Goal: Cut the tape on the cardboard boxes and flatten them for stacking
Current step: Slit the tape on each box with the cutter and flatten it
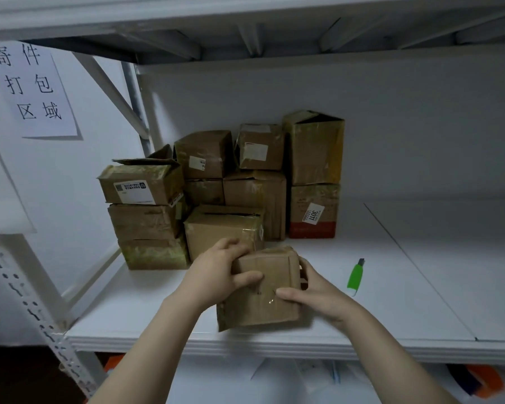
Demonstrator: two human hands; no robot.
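The left hand [216,275] and right hand [312,290] grip a box [263,304] between them; likely positioning it for cutting. Next, the right hand must let go and take the knife [355,277], which lies just to its right.

Parcel-packing storeroom: white metal shelving [376,287], stacked worn cardboard boxes [204,154], wall sign [32,86] "寄件打包区域".

The left hand [216,275] covers the far left corner of the held box [263,290], and much of the right hand [315,290] lies out of sight behind the box's right side. In the stack [216,182] behind, nearer cartons hide the lower ones. The labels [314,214] are too small to read. Whether the green knife [355,277] has its blade out cannot be told. Below the shelf [420,287], orange items [490,380] are blurred and cut off by the near edge.
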